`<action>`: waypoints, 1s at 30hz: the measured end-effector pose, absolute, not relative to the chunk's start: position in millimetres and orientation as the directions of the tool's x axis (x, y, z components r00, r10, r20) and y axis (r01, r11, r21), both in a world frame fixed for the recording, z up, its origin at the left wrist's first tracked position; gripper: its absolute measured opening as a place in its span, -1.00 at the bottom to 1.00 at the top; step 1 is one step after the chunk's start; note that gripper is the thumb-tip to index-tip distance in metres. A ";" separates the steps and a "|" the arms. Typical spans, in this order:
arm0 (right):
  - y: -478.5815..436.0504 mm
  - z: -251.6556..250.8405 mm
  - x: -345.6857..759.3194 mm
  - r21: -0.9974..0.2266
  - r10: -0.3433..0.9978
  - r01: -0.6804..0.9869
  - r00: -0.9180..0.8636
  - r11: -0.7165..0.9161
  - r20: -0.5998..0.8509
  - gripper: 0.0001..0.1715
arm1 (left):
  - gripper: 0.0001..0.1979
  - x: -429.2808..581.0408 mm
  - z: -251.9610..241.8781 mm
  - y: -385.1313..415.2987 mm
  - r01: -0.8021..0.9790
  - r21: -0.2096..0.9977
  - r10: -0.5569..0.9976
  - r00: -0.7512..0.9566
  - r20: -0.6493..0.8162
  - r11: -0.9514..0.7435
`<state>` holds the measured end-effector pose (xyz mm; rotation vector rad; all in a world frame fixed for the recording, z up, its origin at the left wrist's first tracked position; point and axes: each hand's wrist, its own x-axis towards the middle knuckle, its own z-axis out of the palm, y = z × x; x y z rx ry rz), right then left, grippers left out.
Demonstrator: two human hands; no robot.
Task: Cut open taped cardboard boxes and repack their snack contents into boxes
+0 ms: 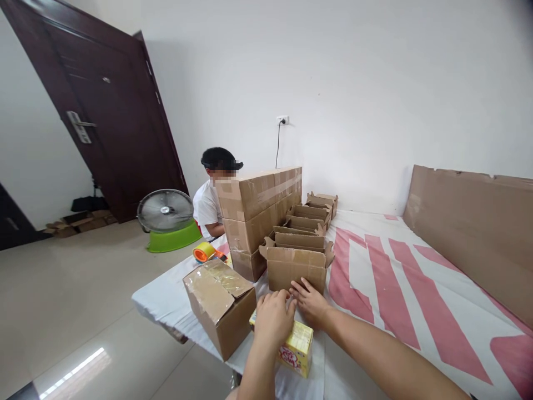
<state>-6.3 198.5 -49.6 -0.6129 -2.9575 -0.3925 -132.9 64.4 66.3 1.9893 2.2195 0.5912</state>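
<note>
My left hand [272, 318] rests curled on top of a small yellow carton [296, 349] that lies on the white-and-pink cloth of the table [375, 278]. My right hand [308, 303] lies next to it with fingers spread flat, fingertips against the front of an open brown cardboard box [295, 268]. A taped brown box [220, 306] stands just left of my left hand.
A row of open cardboard boxes [308, 219] runs back from the near one, beside a stack of sealed cartons [258, 216]. Behind the stack sits a person in a white shirt [207, 206]. A tape dispenser [205, 253], a floor fan [165, 211], a leaning cardboard sheet [470, 228].
</note>
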 end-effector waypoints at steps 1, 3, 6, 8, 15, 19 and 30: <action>202.5 -49.9 -8.7 0.227 0.390 0.414 -0.910 0.882 0.141 -0.43 | -0.74 -132.9 66.3 64.4 0.932 0.355 0.974 -0.144 0.178 0.073; 210.3 -49.2 -11.8 0.216 0.415 0.436 -0.900 0.874 0.135 -0.43 | -0.74 -132.9 66.5 64.1 0.930 0.360 0.973 -0.146 0.178 0.074; 220.4 -46.1 -11.8 0.188 0.465 0.484 -0.874 0.854 0.141 -0.43 | -0.73 -133.1 66.7 63.3 0.928 0.365 0.974 -0.143 0.175 0.070; 226.0 -43.0 -9.6 0.157 0.505 0.525 -0.850 0.836 0.154 -0.43 | -0.73 -133.3 66.4 63.3 0.926 0.371 0.975 -0.144 0.171 0.072; 232.9 -30.5 -4.1 -0.061 0.618 0.617 -0.768 0.784 0.169 -0.45 | -0.72 -134.6 64.4 66.9 0.927 0.369 0.975 -0.141 0.174 0.069; 207.9 -28.4 2.0 -0.254 0.681 0.636 -0.713 0.729 0.169 -0.51 | -0.71 -134.8 64.1 67.6 0.926 0.373 0.973 -0.139 0.184 0.062; 88.1 -37.8 69.1 -0.707 0.637 0.383 -0.761 0.594 0.123 -0.19 | -0.72 -132.1 62.7 67.6 0.892 0.452 0.957 -0.151 0.249 0.023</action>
